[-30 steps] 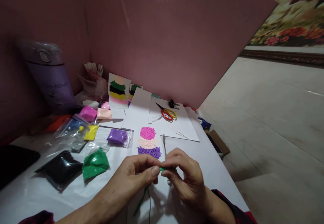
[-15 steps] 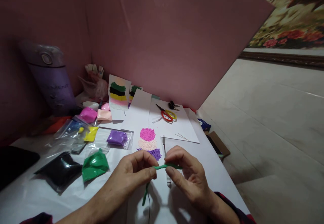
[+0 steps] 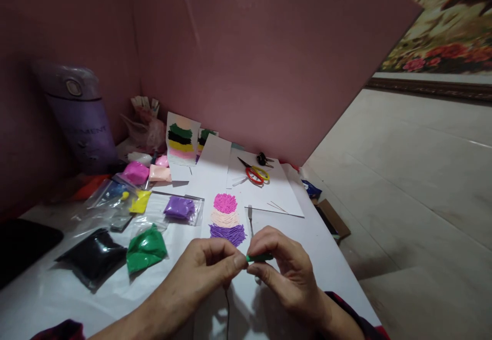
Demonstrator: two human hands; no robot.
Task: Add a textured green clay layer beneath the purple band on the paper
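Both hands meet over the near part of the white table [image 3: 57, 294]. My left hand [image 3: 207, 271] and my right hand [image 3: 282, 268] pinch a thin strip of green clay [image 3: 258, 258] between thumbs and fingers. Only a short piece of the strip shows between the fingertips. Just beyond the hands lies a white card with a clay picture [image 3: 227, 218] in pink, peach and purple bands. A small fork [image 3: 249, 216] lies beside that card, its handle hidden under my right hand.
Left of the hands lie bags of clay: green [image 3: 146, 250], black [image 3: 94, 258], purple [image 3: 179, 207], yellow [image 3: 139, 201], pink [image 3: 135, 172]. Scissors [image 3: 254, 172] rest on white paper farther back. A purple flask [image 3: 82, 119] stands at the back left against a pink board [image 3: 249, 58]. The table edge runs on the right.
The hands have drawn closer together again. The green strip that hung below my left hand half a second ago is no longer visible there.
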